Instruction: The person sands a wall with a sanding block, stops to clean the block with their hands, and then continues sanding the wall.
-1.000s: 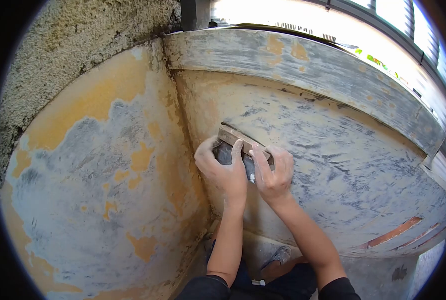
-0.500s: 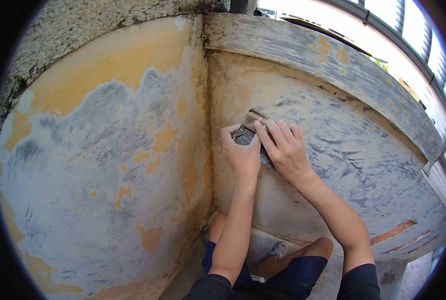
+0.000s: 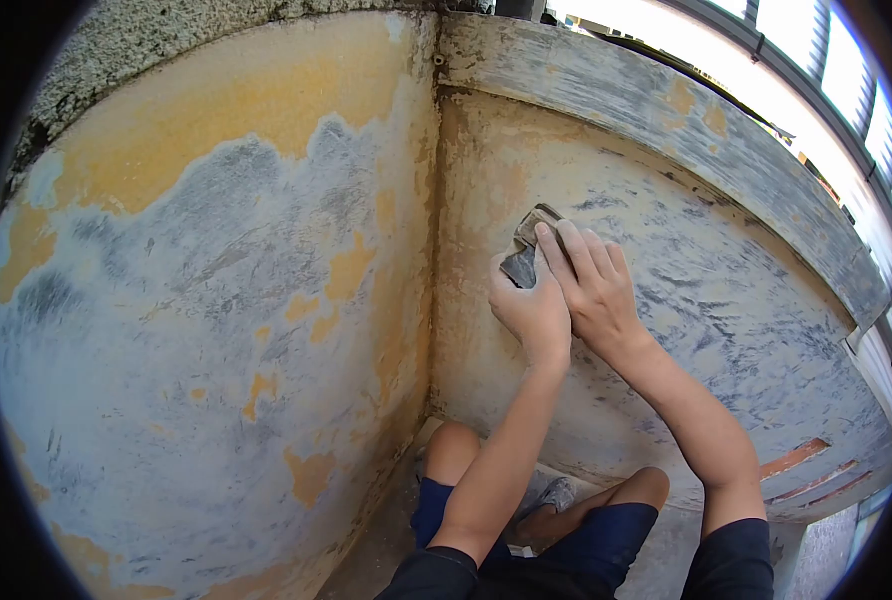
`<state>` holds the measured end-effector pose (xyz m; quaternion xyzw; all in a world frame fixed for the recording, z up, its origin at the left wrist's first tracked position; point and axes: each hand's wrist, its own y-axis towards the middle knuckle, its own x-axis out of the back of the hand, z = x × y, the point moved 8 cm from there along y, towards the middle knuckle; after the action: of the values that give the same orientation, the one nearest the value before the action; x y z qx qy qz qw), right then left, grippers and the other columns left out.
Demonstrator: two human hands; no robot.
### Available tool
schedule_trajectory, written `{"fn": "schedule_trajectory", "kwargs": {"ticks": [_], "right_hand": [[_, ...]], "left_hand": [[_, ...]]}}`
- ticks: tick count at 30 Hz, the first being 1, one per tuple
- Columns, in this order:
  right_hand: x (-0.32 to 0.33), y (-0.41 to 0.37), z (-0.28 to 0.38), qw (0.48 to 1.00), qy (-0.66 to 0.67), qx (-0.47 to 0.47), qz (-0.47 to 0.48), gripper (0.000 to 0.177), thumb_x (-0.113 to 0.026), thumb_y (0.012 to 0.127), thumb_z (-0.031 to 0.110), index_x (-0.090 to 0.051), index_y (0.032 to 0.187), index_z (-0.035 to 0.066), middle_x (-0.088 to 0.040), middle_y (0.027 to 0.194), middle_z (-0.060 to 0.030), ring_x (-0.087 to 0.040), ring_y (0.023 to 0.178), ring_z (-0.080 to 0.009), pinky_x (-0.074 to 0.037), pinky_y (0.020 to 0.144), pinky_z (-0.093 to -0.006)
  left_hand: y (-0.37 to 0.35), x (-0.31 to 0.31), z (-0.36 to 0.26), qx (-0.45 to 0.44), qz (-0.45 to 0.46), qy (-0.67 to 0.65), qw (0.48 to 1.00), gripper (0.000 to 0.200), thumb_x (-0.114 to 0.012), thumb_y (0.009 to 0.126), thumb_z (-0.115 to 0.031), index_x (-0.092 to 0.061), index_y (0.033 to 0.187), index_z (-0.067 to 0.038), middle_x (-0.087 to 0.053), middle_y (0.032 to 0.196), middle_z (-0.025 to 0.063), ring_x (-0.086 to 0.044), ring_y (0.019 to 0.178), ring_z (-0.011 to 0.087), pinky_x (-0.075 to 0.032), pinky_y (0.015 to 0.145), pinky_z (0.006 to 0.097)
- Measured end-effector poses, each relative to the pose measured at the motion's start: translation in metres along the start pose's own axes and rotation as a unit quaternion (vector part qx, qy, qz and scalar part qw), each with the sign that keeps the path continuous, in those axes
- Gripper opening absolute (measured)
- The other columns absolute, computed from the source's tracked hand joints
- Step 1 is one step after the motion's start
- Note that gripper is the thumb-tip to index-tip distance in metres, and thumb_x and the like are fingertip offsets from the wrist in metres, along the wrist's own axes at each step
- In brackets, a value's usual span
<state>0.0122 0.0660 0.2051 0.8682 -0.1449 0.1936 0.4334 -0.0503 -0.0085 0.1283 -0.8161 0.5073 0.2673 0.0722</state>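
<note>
Against the right-hand wall, both hands are on a sanding block (image 3: 542, 220) with dark sandpaper (image 3: 518, 267) around it. My left hand (image 3: 534, 318) grips its lower left side, the thumb lying along the sandpaper. Beside it, my right hand (image 3: 598, 290) lays its fingers over the block's upper right face, pressing it to the wall. Pale dust coats the fingertips. Most of the block's underside and its lower right end are hidden by the hands. The wall (image 3: 686, 300) around them is pale with dark grey streaks.
A left wall (image 3: 196, 360) with yellow and grey patches meets the right wall in a brown-stained corner (image 3: 436, 250). A raised grey ledge (image 3: 656, 95) runs along the top. Reddish slots (image 3: 794, 458) lie low at the right. My bent knees are below the hands.
Both hands and the sanding block have slid slightly up and to the right along the wall. The left hand has come closer to the right. The camera view has shifted a little too.
</note>
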Motion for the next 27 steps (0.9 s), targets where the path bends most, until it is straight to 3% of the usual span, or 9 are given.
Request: {"fn": "schedule_trajectory", "kwargs": {"ticks": [4, 8, 11, 14, 19, 20, 23, 27], "right_hand": [[-0.002, 0.049, 0.001, 1.0, 0.001, 0.012, -0.02, 0.057, -0.062, 0.09, 0.014, -0.063, 0.144, -0.005, -0.063, 0.139, -0.0163, -0.062, 0.118, -0.0271, -0.048, 0.089, -0.0384], [-0.002, 0.055, 0.003, 0.999, -0.023, 0.024, -0.006, 0.057, -0.062, 0.089, 0.013, -0.064, 0.141, -0.008, -0.063, 0.138, -0.0175, -0.061, 0.122, -0.0274, -0.048, 0.09, -0.0368], [0.0, 0.024, 0.009, 0.999, -0.043, 0.02, 0.0, 0.056, -0.062, 0.088, 0.013, -0.064, 0.141, -0.008, -0.063, 0.136, -0.0179, -0.061, 0.123, -0.0283, -0.049, 0.092, -0.0367], [-0.001, 0.016, 0.004, 0.999, -0.048, 0.007, -0.01, 0.056, -0.062, 0.088, 0.013, -0.064, 0.14, -0.007, -0.064, 0.135, -0.0187, -0.062, 0.122, -0.0292, -0.05, 0.092, -0.0375], [0.004, 0.062, -0.001, 0.999, -0.002, -0.02, -0.047, 0.055, -0.062, 0.089, 0.014, -0.066, 0.14, -0.006, -0.066, 0.134, -0.0211, -0.064, 0.118, -0.0301, -0.05, 0.091, -0.0391], [0.003, 0.061, -0.002, 0.998, -0.023, -0.018, -0.049, 0.055, -0.062, 0.089, 0.014, -0.066, 0.14, -0.006, -0.066, 0.134, -0.0212, -0.064, 0.118, -0.0303, -0.05, 0.091, -0.0397], [0.008, 0.04, 0.002, 0.998, -0.051, -0.013, -0.047, 0.055, -0.061, 0.089, 0.014, -0.065, 0.14, -0.007, -0.065, 0.134, -0.0209, -0.063, 0.119, -0.0306, -0.05, 0.092, -0.0408], [0.007, 0.023, -0.002, 0.997, -0.054, 0.007, -0.055, 0.054, -0.061, 0.088, 0.015, -0.066, 0.137, -0.007, -0.064, 0.134, -0.0203, -0.062, 0.121, -0.0307, -0.049, 0.094, -0.0413]], "left_hand": [[0.039, -0.009, -0.024, -0.022, 0.003, -0.07, 0.997, 0.022, -0.079, 0.099, -0.009, -0.068, 0.107, 0.008, -0.075, 0.106, 0.0088, -0.068, 0.091, 0.0146, -0.055, 0.079, 0.033], [0.045, -0.013, -0.034, 0.015, 0.051, -0.164, 0.985, 0.021, -0.077, 0.101, -0.011, -0.07, 0.112, 0.006, -0.075, 0.109, 0.0083, -0.07, 0.093, 0.0142, -0.057, 0.08, 0.0323], [0.025, -0.009, -0.004, 0.036, 0.046, -0.147, 0.987, 0.026, -0.077, 0.097, -0.008, -0.068, 0.112, 0.012, -0.076, 0.111, 0.0158, -0.071, 0.099, 0.0206, -0.057, 0.088, 0.0379], [0.012, -0.009, 0.002, 0.007, 0.04, -0.111, 0.993, 0.025, -0.077, 0.097, -0.007, -0.068, 0.111, 0.012, -0.076, 0.108, 0.015, -0.071, 0.098, 0.02, -0.056, 0.088, 0.0369], [0.055, -0.013, -0.053, 0.0, 0.067, -0.116, 0.991, 0.024, -0.076, 0.097, -0.007, -0.069, 0.111, 0.011, -0.077, 0.107, 0.015, -0.071, 0.097, 0.0202, -0.056, 0.088, 0.0358], [0.056, -0.02, -0.054, 0.013, 0.1, -0.144, 0.984, 0.024, -0.076, 0.097, -0.007, -0.07, 0.111, 0.011, -0.077, 0.106, 0.0147, -0.071, 0.096, 0.0204, -0.056, 0.088, 0.0353], [0.035, -0.018, -0.029, 0.007, 0.089, -0.171, 0.981, 0.024, -0.075, 0.096, -0.006, -0.07, 0.113, 0.01, -0.077, 0.108, 0.0149, -0.072, 0.099, 0.0224, -0.056, 0.089, 0.0369], [0.022, -0.016, -0.02, -0.039, 0.034, -0.045, 0.998, 0.022, -0.076, 0.095, -0.005, -0.071, 0.111, 0.008, -0.075, 0.115, 0.016, -0.071, 0.108, 0.0251, -0.056, 0.093, 0.0414]]}}
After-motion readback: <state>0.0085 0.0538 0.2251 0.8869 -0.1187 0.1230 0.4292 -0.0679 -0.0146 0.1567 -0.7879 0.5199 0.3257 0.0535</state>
